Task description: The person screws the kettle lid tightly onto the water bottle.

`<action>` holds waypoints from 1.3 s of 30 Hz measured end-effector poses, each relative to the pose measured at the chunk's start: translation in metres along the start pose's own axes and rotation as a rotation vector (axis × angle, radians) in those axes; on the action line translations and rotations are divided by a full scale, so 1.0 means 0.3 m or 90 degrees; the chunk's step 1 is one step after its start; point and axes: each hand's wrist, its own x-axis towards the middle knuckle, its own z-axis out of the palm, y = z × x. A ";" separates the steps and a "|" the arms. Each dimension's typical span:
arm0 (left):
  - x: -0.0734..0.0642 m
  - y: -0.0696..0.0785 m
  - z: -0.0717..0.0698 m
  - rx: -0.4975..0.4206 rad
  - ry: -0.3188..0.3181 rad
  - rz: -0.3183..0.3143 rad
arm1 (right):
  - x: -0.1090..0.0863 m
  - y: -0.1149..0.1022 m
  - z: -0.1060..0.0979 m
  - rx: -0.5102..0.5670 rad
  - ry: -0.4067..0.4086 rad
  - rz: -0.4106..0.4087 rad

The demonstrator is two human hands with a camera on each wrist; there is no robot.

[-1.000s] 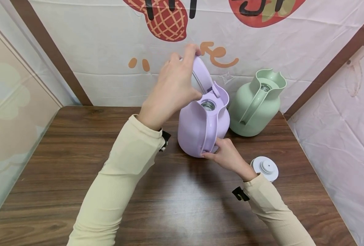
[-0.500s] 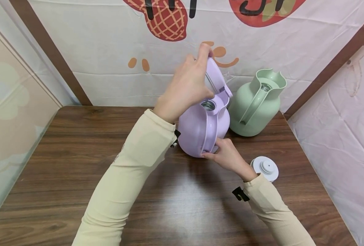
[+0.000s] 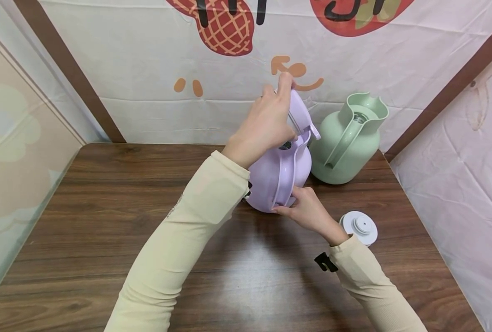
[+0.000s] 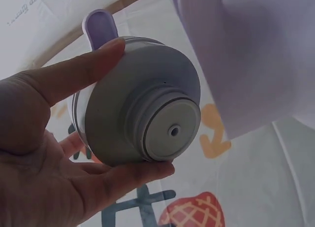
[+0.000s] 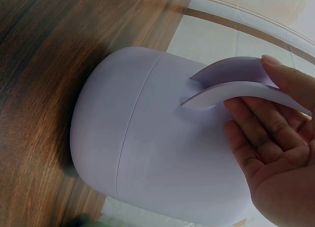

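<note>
A purple vacuum jug stands upright on the table, its silvery mouth uncovered. My left hand grips a purple lid, held tilted just above the jug's collar. In the left wrist view, thumb and fingers span the rim of the lid's pale underside; a round plug with a small central hole faces outward, and a purple tab sticks up. Low on the jug's handle, my right hand holds on, fingers inside the loop and thumb outside in the right wrist view.
A green jug, without a lid, stands close behind the purple one to the right. Beside my right wrist lies a white round lid, plug side up. The wooden table meets a printed cloth wall at the back.
My left hand has moved right with the lid, then slightly down, so the lid now hangs toward the spout side and covers more of the mouth. My right hand has stayed put.
</note>
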 end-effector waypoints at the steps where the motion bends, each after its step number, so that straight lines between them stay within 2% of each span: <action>1: 0.002 0.000 0.004 0.000 -0.004 -0.001 | -0.001 0.000 0.000 0.000 0.000 0.000; 7: 0.011 -0.009 0.028 -0.012 -0.031 -0.008 | -0.003 -0.001 0.000 0.004 -0.006 0.008; 19: 0.022 -0.030 0.057 -0.016 -0.045 0.011 | -0.004 0.002 0.000 0.007 -0.004 0.008; 24: 0.026 -0.038 0.068 -0.030 -0.057 0.007 | -0.003 0.002 0.001 0.009 -0.003 0.006; 32: 0.033 -0.062 0.086 -0.026 -0.042 0.026 | -0.003 0.001 0.001 0.002 -0.002 0.005; 39: 0.039 -0.069 0.090 -0.018 -0.036 0.021 | -0.001 0.002 0.000 -0.004 0.000 0.002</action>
